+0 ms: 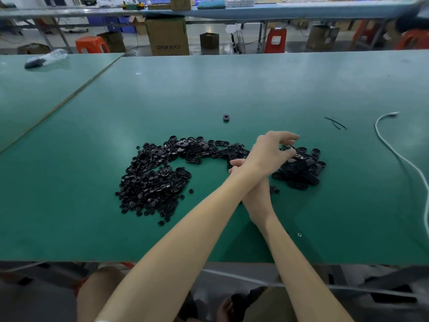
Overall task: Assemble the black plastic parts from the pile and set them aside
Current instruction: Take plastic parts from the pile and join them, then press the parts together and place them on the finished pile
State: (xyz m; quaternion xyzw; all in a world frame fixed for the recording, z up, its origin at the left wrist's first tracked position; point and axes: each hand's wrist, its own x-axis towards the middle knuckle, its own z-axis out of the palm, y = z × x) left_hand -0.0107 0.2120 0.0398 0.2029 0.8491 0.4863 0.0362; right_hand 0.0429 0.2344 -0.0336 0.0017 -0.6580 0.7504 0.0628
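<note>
Head view.

- Counter (209, 89): green surface. A second green panel adjoins it at the left.
- Black plastic parts (153, 184): a large loose pile left of centre, mixing small round pieces with oval shells. A band of oval shells (197, 147) arcs from its top toward the right.
- Second heap (299, 170): black oval pieces at the right end of that band, under and beyond the reaching hand.
- Single black part (226, 117): lies alone farther back on the counter, well apart from both heaps.
- Small black piece (275, 190): lies by itself just beside the lower hand.
- Left hand (271, 149): its arm crosses over the other and it hovers above the right heap, thumb uppermost and fingers spread below it. Grip: blurred, so I cannot tell whether a part sits between thumb and fingers.
- Right hand (255, 194): lies beneath the left wrist, with only its fingertips showing past it. Grip: hidden, cannot tell.
- Thin black strips (336, 123): far right on the counter.
- White cable (394, 154): curves along the right edge.
- Clear plastic bag (46, 58): on the left panel, with something dark inside.
- Background: cardboard box (167, 36) and red stools (91, 44) on the floor.
</note>
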